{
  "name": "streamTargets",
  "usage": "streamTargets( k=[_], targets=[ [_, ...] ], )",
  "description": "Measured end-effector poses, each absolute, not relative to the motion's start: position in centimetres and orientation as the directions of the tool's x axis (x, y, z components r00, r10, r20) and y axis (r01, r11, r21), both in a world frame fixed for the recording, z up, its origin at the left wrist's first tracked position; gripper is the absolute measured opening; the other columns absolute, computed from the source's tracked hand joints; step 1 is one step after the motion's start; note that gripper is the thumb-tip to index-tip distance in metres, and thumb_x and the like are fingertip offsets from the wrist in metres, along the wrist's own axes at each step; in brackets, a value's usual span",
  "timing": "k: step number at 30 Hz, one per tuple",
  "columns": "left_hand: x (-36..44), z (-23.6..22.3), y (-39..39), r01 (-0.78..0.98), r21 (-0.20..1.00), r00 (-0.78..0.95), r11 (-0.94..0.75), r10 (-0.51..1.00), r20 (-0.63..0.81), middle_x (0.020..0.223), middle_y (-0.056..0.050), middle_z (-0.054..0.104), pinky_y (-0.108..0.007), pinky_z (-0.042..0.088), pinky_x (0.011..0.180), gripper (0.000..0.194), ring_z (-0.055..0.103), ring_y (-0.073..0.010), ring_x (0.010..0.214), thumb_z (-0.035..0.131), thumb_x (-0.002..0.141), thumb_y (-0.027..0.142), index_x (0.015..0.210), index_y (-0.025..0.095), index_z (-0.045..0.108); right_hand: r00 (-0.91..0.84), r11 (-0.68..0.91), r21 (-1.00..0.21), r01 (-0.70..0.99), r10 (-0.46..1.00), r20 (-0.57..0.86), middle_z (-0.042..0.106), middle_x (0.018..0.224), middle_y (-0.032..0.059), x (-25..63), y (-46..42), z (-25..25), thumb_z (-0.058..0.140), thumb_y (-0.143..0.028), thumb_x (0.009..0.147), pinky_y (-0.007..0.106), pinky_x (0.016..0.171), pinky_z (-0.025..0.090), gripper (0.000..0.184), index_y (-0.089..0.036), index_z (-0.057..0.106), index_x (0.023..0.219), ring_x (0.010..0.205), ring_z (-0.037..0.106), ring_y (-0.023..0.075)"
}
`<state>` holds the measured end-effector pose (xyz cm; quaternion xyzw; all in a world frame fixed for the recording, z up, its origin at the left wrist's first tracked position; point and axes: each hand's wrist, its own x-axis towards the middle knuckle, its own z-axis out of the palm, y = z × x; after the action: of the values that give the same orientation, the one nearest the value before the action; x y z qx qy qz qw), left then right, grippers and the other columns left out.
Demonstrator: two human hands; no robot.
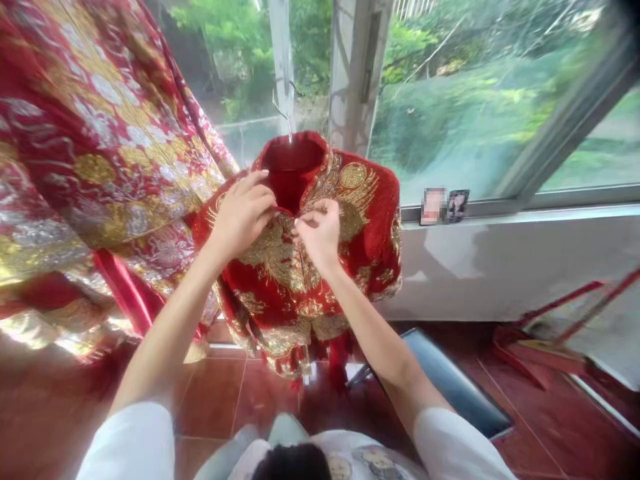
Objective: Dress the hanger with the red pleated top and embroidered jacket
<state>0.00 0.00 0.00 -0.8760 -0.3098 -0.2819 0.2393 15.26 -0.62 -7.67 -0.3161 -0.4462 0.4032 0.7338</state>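
Observation:
A red jacket point(365, 220) with heavy gold embroidery hangs on a wire hanger point(283, 113) in front of the window. My left hand point(243, 213) has its fingers curled over the left edge of the jacket's collar opening. My right hand point(319, 232) pinches the jacket's front edge just below the collar, fingertips pressed together. Both hands meet at the top of the front closure. What the fingertips grip there is too small to make out.
A large red and gold embroidered garment point(85, 167) hangs at the left. A white window sill point(525, 217) holds two small photo cards point(445, 205). A dark padded bench point(450, 383) stands on the red tile floor; a red metal frame point(555, 320) lies at the right.

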Motion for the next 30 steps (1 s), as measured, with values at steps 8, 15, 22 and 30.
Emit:
streamTargets(
  k=[8,15,22,30],
  targets=[
    [-1.0,-0.2,-0.5,0.679,-0.119,0.542,-0.724,0.386,0.747,0.122,-0.006,0.063,-0.046,0.036,0.114,0.017,0.043,-0.0243,0.134,0.048,0.092,0.023,0.084,0.02,0.062,0.287,0.182,-0.922,-0.34,0.954,0.083,0.05,0.061,-0.0122,15.5,-4.9,-21.8,0.06,-0.023,0.06,0.022,0.044,0.046,0.041,-0.024,0.032,0.09,0.044,0.053,0.0093],
    [-3.9,-1.6,-1.8,0.811,0.001,0.243,-0.585,0.337,0.91,0.143,-0.008,0.047,-0.048,0.031,0.116,0.029,0.039,-0.024,0.136,0.049,0.094,0.039,0.109,0.018,0.064,0.315,-0.115,-0.993,-0.034,0.942,-0.119,0.049,0.053,-0.0056,20.1,-12.3,-34.1,0.06,-0.03,0.057,0.03,0.047,0.047,0.026,-0.023,0.041,0.073,0.045,0.052,0.0151],
    [-3.1,-6.9,-2.2,0.917,0.292,-0.117,-0.273,0.516,0.848,0.151,-0.02,0.033,-0.059,0.022,0.116,0.086,0.029,-0.0406,0.141,0.068,0.078,0.054,0.147,0.02,0.033,0.35,0.334,-0.522,0.785,0.455,0.819,0.045,0.142,0.0195,28.5,-4.3,-15.3,0.064,-0.049,0.078,0.056,0.11,0.033,0.063,-0.017,0.048,0.131,0.135,0.041,0.0331],
    [-6.9,-2.8,0.4,0.932,0.321,-0.178,-0.17,0.557,0.811,0.083,-0.003,0.058,-0.035,0.045,0.087,0.029,0.053,-0.018,0.084,0.052,0.093,0.037,0.1,0.012,0.066,0.117,0.522,-0.388,0.76,0.477,0.871,0.063,0.12,0.012,32.7,6.3,-8.1,0.055,-0.042,0.087,0.047,0.104,0.041,0.042,-0.017,0.061,0.121,0.116,0.055,0.0267]
  ],
)
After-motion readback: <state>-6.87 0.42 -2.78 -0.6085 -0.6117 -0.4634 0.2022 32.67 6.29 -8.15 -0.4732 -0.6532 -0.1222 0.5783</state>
